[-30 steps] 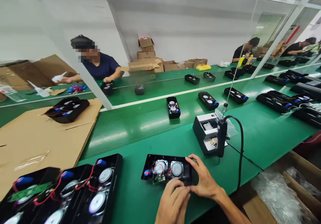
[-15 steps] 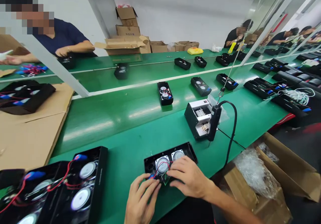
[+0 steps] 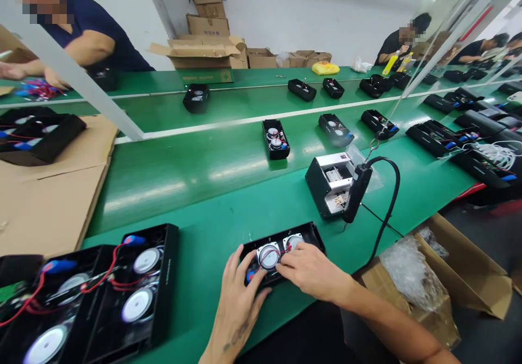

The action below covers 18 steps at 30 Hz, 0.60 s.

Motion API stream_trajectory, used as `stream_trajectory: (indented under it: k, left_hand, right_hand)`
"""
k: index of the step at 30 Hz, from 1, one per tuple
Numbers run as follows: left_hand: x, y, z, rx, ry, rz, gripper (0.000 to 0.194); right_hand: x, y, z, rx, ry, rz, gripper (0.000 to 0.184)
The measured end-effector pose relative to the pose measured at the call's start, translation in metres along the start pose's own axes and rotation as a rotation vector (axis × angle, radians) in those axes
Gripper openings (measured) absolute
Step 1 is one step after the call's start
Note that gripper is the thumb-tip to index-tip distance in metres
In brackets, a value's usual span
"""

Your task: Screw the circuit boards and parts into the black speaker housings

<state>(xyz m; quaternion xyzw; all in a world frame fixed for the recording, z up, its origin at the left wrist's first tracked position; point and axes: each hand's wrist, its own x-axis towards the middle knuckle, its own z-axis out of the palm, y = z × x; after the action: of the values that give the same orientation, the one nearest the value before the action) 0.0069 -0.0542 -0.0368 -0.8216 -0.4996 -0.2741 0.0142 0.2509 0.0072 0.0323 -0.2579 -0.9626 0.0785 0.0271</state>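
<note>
A black speaker housing [image 3: 283, 253] lies open on the green belt, with two round silver speakers and thin red wires inside. My left hand [image 3: 240, 304] grips its near left edge, fingers spread around the rim. My right hand [image 3: 310, 269] lies across the housing, its fingertips on the wires beside the speakers. The hand hides the right part of the inside, and no circuit board shows.
Several open housings stand in a pile [image 3: 93, 299] at lower left. A soldering station [image 3: 328, 184] and upright iron [image 3: 358, 193] stand ahead right. A carton with plastic wrap [image 3: 411, 277] sits right. Co-workers handle housings along the belts.
The housing has turned a little, and my hands have closed in over it. The green circuit board seen earlier is now hidden. The view has swung left.
</note>
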Motion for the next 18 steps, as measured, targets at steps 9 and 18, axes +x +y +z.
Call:
stream_trajectory:
  k: [9,18]
  left_hand:
    - [0.010,0.005,-0.003,0.006,-0.111,0.043,0.029]
    - [0.013,0.003,0.004,0.029,-0.182,0.133,0.055]
  right_hand:
    - [0.003,0.007,0.003,0.183,-0.081,-0.012,0.026]
    - [-0.009,0.005,0.019,0.170,0.002,-0.052,0.034]
